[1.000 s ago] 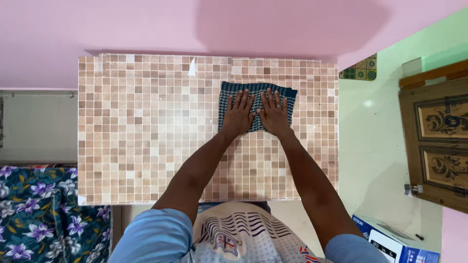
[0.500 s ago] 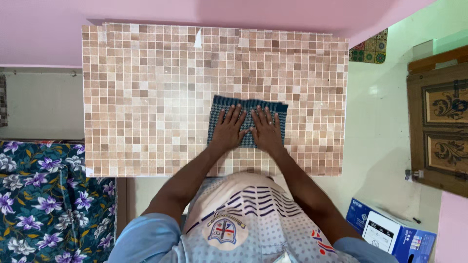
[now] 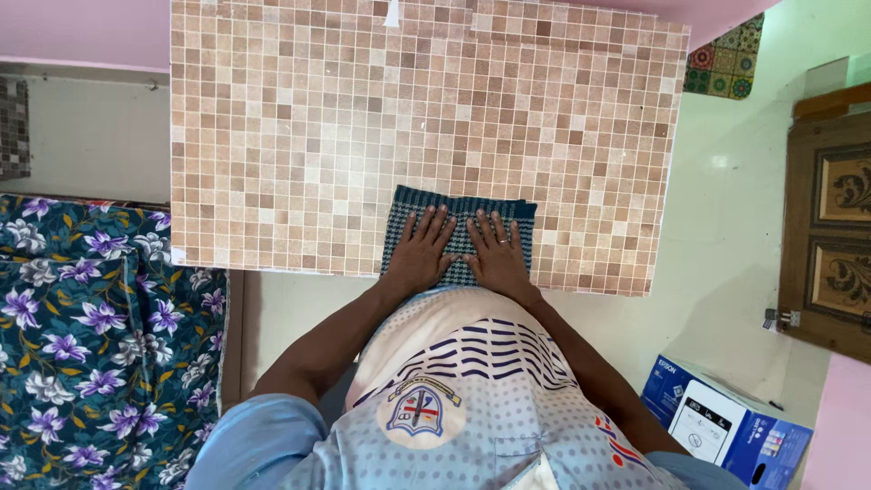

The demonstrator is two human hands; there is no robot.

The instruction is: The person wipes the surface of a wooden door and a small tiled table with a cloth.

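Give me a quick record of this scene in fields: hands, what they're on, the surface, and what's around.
Left hand: left hand flat, fingers spread, on the cloth
Right hand: right hand flat beside it, also on the cloth
Cloth: dark green checked folded cloth, lying at the table's near edge
Surface: brown mosaic-tiled table
Left side: purple floral bedspread
Right side: carved wooden door; blue and white box on the floor
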